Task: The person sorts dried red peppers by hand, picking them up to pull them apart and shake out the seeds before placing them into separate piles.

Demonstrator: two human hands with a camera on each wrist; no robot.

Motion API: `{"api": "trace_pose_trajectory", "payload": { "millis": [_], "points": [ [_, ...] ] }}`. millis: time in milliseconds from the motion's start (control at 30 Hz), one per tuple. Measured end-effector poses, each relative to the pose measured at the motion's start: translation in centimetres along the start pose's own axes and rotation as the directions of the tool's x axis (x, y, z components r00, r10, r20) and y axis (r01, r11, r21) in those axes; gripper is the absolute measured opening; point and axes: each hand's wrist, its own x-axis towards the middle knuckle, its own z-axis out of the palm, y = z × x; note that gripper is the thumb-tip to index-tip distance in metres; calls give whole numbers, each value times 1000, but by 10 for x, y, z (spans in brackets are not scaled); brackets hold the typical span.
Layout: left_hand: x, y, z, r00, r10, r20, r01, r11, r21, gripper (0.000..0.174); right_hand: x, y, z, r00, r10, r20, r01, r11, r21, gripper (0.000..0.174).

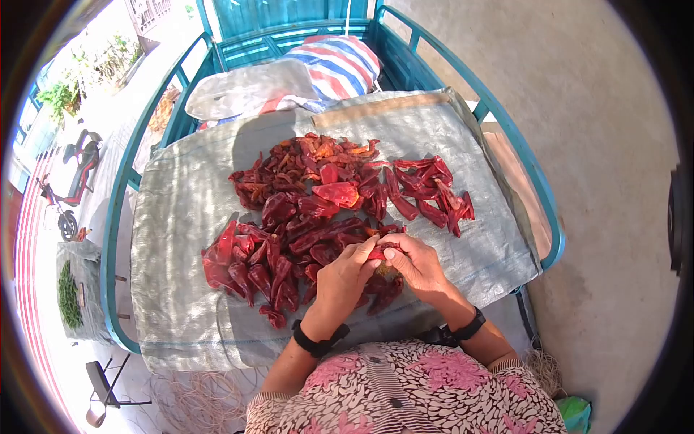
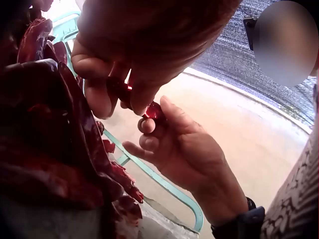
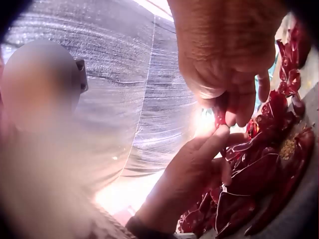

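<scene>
Both hands meet over the near edge of a heap of dried red peppers (image 1: 253, 253). Between them is one red pepper (image 1: 377, 252). My left hand (image 1: 341, 281) pinches its left part with thumb and fingers, and my right hand (image 1: 421, 269) grips the other end, its thumb lying on top. In the left wrist view the glossy red pepper (image 2: 153, 110) shows between the fingertips of the two hands. The right wrist view has the pepper (image 3: 220, 115) mostly covered by fingers. Just below the hands, a yellowish patch of seeds (image 3: 287, 149) shows among the peppers.
A grey woven sheet (image 1: 181, 289) covers the teal cart bed. Behind lie a pile of smaller, orange-red pepper pieces (image 1: 289, 155) and a striped sack (image 1: 340, 65); a separate pepper group (image 1: 434, 188) sits right. Teal rails (image 1: 517, 145) flank the sheet.
</scene>
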Motion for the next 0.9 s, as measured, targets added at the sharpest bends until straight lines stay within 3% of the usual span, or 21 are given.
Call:
{"api": "trace_pose_trajectory", "payload": {
  "millis": [100,133,167,233,367,400,500,633,667,733,767,833,867,900],
  "points": [
    [-2,6,-10,996,-78,36,77,997,16,40,-2,-7,-11,961,266,69,-275,942,193,31],
    [-2,6,-10,995,-96,21,96,995,2,40,1,6,-15,970,242,16,-242,962,123,35],
    [-1,7,-9,994,-113,7,113,994,-12,40,6,15,-18,976,207,-69,-211,976,-60,37],
    [0,0,3,999,-53,10,54,997,-63,42,17,33,-25,973,91,-210,-174,891,-420,42],
    [1,14,12,997,18,80,-5,988,-157,46,37,72,-23,975,73,-211,-196,734,-650,52],
    [1,16,5,976,-12,218,30,996,-78,50,41,67,-24,982,126,-139,-186,733,-654,49],
    [0,1,4,972,127,198,-123,992,-32,56,44,72,-27,975,117,-190,-207,789,-578,42],
    [8,0,0,1000,-7,-18,4,985,-175,59,38,50,-40,918,-33,-394,-159,882,-444,38],
    [10,3,-1,999,-26,-41,17,977,-213,58,32,33,-40,928,11,-371,-164,909,-383,38],
    [14,12,-5,997,-78,-25,69,967,-245,60,19,-1,-42,974,147,-170,-178,967,-182,35],
    [15,9,-1,999,3,-33,-9,982,-188,59,13,-9,-42,978,199,-62,-204,976,-77,34],
    [16,-2,9,985,165,-38,-168,983,-75,58,2,-14,-38,987,161,20,-162,982,101,33],
    [13,-5,11,991,113,72,-108,991,-74,54,-1,-14,-38,990,132,57,-141,971,191,33],
    [13,-2,10,990,69,119,-60,995,-79,52,-2,-10,-42,976,215,21,-213,937,278,32]
  ]
}}
